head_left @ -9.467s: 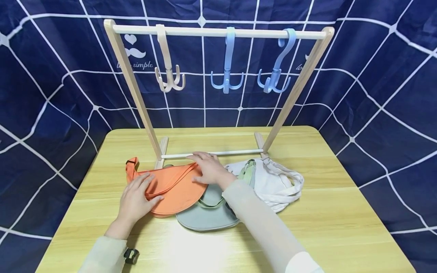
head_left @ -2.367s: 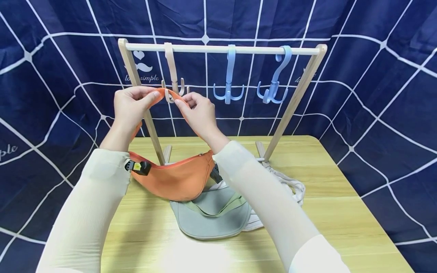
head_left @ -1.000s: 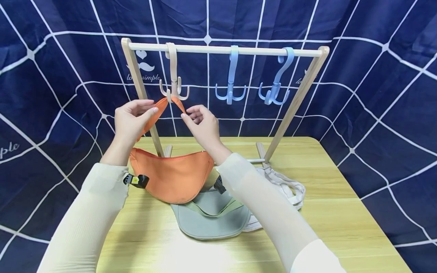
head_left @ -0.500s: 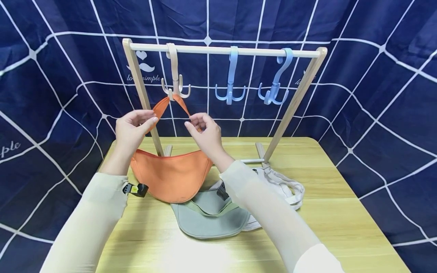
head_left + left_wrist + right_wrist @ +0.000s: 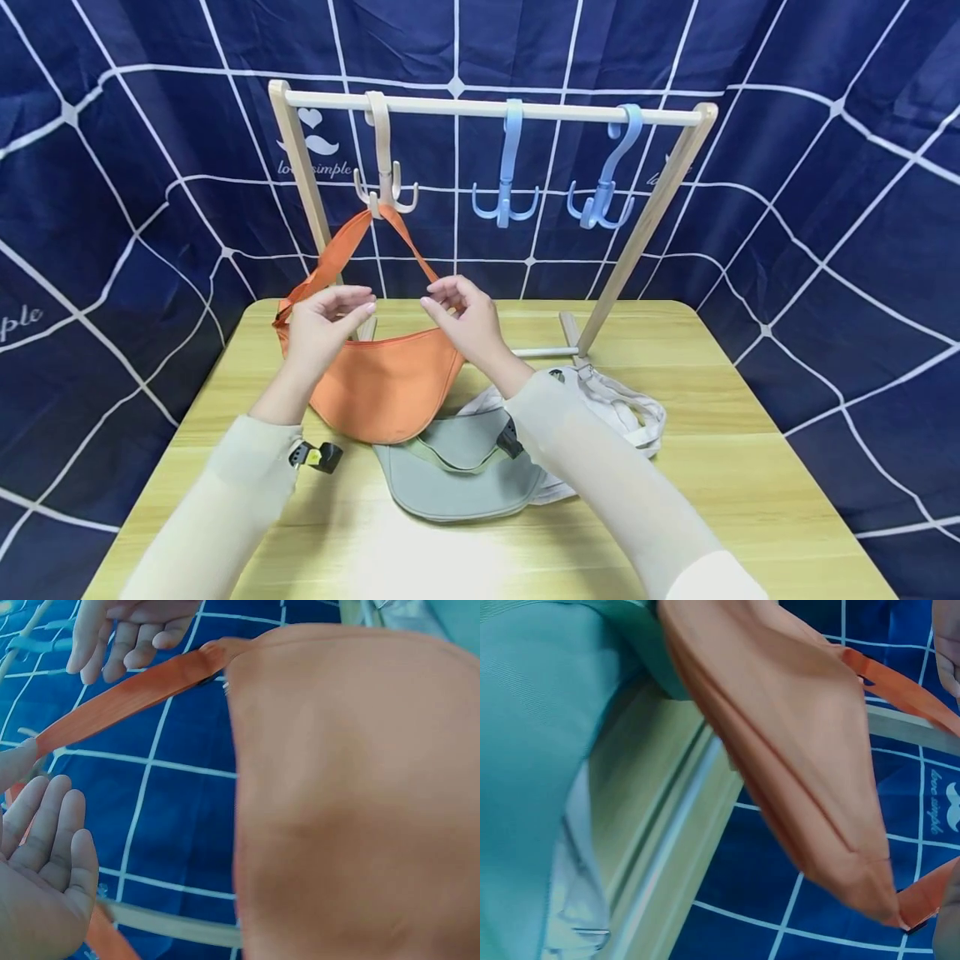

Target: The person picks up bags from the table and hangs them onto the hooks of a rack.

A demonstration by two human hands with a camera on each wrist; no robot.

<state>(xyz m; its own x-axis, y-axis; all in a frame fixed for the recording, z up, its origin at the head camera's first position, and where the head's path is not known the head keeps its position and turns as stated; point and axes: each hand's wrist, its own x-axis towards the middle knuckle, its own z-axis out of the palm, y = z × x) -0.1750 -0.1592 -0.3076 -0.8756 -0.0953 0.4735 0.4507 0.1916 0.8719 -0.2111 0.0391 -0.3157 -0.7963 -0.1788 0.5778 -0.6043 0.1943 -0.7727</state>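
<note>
The orange sling bag hangs by its strap from the beige four-prong hook, the strap looped over a front prong. Its body dips low, its lower edge overlapping the grey-green bag in the head view. My left hand is in front of the strap's left side, thumb and fingers apart with nothing between them. At the strap's right side is my right hand, fingers loosely bent. The left wrist view shows the right hand's fingers apart from the strap.
Two blue hooks hang farther right on the wooden rack's top bar. A white bag with straps lies on the table, partly under the grey-green one. A navy curtain with white lines surrounds the table.
The orange bag has gone from the table to the beige hook. Over the last second both hands slid down along the strap and loosened from it; the strap stays on the prong.
</note>
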